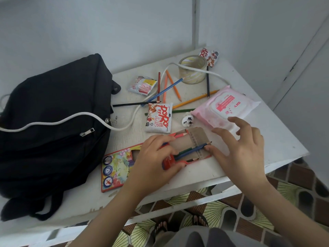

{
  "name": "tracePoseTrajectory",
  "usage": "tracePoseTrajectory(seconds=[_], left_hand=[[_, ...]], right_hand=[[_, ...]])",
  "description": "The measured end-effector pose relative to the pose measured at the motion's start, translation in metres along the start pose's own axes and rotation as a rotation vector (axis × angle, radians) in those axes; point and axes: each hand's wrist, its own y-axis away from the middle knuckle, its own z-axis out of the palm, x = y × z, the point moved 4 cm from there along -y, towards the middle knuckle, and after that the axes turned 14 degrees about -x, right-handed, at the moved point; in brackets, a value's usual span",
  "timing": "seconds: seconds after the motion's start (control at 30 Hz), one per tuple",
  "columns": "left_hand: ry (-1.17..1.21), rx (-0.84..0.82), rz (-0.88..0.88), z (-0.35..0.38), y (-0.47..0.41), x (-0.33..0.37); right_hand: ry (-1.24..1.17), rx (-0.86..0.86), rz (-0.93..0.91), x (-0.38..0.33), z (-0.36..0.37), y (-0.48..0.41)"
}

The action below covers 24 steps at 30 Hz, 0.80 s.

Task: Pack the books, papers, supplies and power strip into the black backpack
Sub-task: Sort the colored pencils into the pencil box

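1. My left grip (pixel 156 157) comes in from below, forearm slanting up over the front edge of the tabletop (pixel 272 139). Its fingers curl round the red open end of the pencil box (pixel 116 168), grasping it.
2. My right grip (pixel 238 150) reaches in from the right and is released. The thumb tip touches the blue pencil (pixel 194 150), which lies partly in the box, and the other fingers are spread and lifted, holding nothing.
3. The box lies flat near the front edge, just beside the backpack (pixel 53 86) on the left.
4. The cord (pixel 71 117) crosses the backpack; its plug (pixel 188 121) lies beside the wipes (pixel 226 106).
5. My left grip hides the box's middle. The cord runs out of view at the left. My right fingers cover the wipes' near edge. I cannot count the pencils inside the box.
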Motion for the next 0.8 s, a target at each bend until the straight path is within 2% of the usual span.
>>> tracePoseTrajectory(seconds=[0.1,0.2,0.43,0.67,0.8], left_hand=[[0.047,0.006,-0.029,0.001,-0.005,0.002],[-0.034,-0.016,-0.058,0.002,-0.009,0.003],[-0.23,-0.158,-0.165,0.012,-0.014,0.0],[-0.037,-0.148,-0.135,0.008,-0.017,-0.001],[0.068,-0.085,-0.048,0.008,-0.019,0.002]], right_hand=[[0.011,-0.001,-0.048,-0.002,0.0,0.001],[0.013,-0.063,-0.116,-0.004,0.003,0.005],[0.054,-0.342,-0.247,-0.015,0.013,0.016],[0.113,-0.367,-0.222,-0.017,0.017,0.013],[0.003,-0.329,-0.269,-0.017,0.015,0.008]])
